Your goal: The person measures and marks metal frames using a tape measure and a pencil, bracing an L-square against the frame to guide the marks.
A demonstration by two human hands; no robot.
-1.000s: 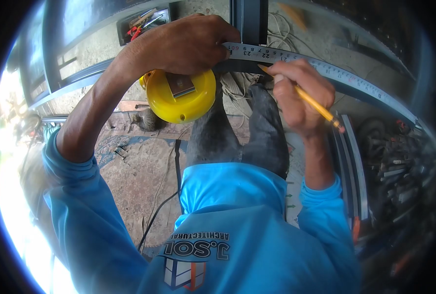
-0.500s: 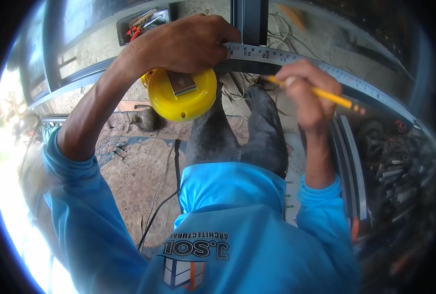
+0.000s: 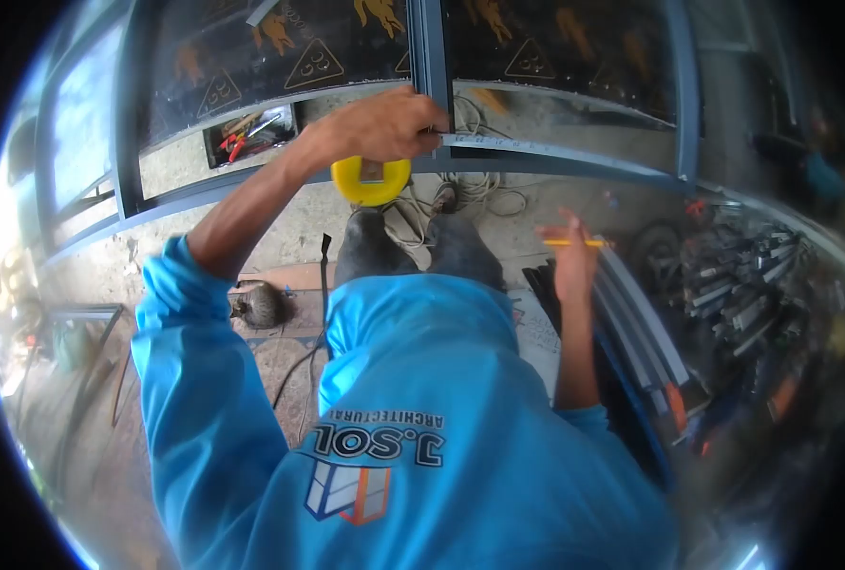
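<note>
Out in front, my left hand [image 3: 375,123] is closed by the upright of a dark grey metal frame [image 3: 429,66]. A yellow tape measure [image 3: 372,193] hangs just under its palm. The silver tape blade [image 3: 546,150] runs from my left fingers rightward along the frame's lower rail [image 3: 593,169]. Lower and to the right, my right hand [image 3: 572,271] is closed on a yellow pencil [image 3: 572,242], apart from the rail. That hand is slightly blurred.
A tool tray [image 3: 251,136] lies beyond the rail. Dark printed panels [image 3: 555,57] stand behind the frame. Coiled cable [image 3: 489,199] is by my feet. A tabby cat [image 3: 263,306] is on the floor at left. Metal offcuts [image 3: 745,275] are piled at right.
My right hand has drawn back from the tape blade toward my body with the pencil. My left hand stays at the upright with the tape measure. The view has tilted up and shows more frame.
</note>
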